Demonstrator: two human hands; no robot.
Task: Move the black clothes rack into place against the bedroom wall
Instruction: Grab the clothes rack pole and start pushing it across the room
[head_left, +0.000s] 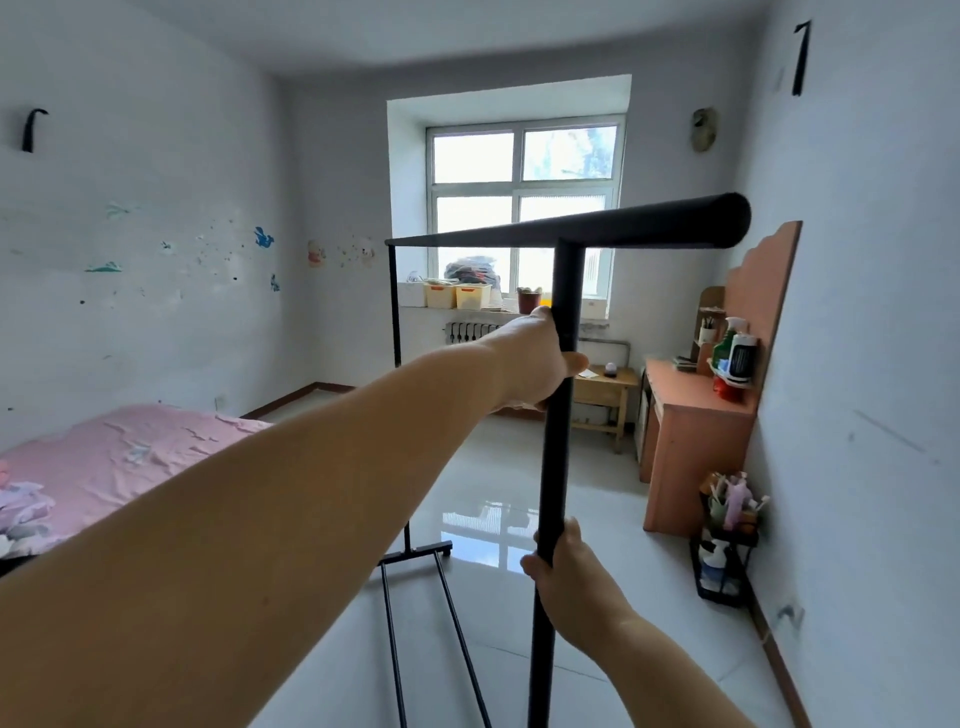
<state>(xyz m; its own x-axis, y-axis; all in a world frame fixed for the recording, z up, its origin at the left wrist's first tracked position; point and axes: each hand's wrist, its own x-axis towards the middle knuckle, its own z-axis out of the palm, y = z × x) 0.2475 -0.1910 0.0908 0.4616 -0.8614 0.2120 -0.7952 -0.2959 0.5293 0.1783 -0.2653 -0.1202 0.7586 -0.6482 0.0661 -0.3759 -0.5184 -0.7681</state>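
Note:
The black clothes rack stands upright on the glossy tiled floor in the middle of the bedroom, its top bar running away from me toward the window. My left hand is stretched out and wrapped around the near upright post just below the top bar. My right hand grips the same post lower down. The far post and the wheeled foot with two bottom rails show at the centre left. The right wall is about an arm's length from the rack.
A bed with a pink sheet fills the lower left. Along the right wall stand an orange desk, a small wooden table and a black wire caddy on the floor. Boxes line the window sill.

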